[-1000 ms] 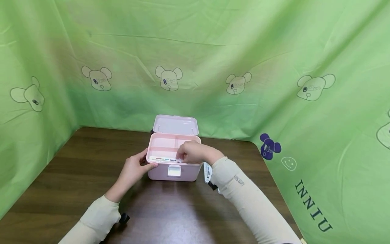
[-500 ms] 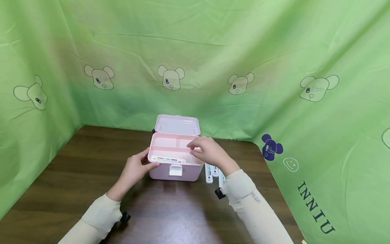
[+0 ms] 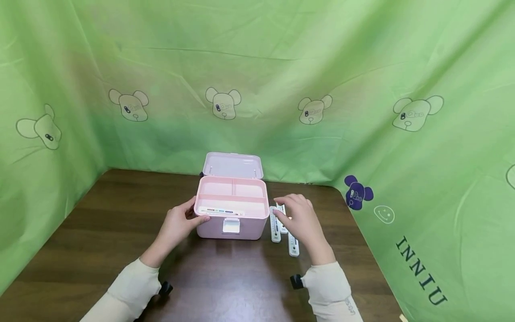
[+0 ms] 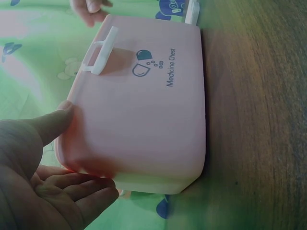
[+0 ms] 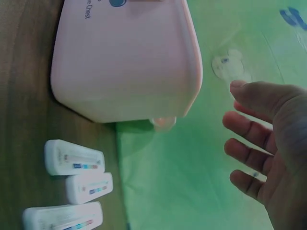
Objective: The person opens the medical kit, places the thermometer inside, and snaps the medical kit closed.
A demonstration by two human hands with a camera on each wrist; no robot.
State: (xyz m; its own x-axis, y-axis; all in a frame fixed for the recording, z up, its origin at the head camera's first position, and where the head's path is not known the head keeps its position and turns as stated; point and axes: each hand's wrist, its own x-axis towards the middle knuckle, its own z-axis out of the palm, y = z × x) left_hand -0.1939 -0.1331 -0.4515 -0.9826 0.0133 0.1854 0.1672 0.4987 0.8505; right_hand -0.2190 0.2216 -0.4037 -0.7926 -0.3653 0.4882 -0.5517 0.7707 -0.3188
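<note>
A pink medicine chest (image 3: 241, 227), printed "Medicine Chest" on its front, stands with its lid (image 3: 232, 165) tipped back. Inside is a pink divided tray (image 3: 217, 197); a white flat thermometer (image 3: 220, 211) lies in its front compartment. My left hand (image 3: 177, 226) holds the chest's left front corner, thumb on the front rim and fingers along the side. To the right of the chest, three white thermometers (image 3: 293, 244) lie on the table. Above them hovers my right hand (image 3: 299, 219), fingers loosely bent and apart; nothing shows between them in the right wrist view.
A dark brown wooden table (image 3: 225, 281) carries everything. Green cloth (image 3: 265, 58) with bear prints hangs close behind it and along both sides. On the chest's front a white latch (image 3: 231, 225) hangs open.
My right hand has left the tray's front compartment and moved right, to above the thermometers beside the chest. The thermometer in the tray stays behind. My left hand keeps its place on the chest.
</note>
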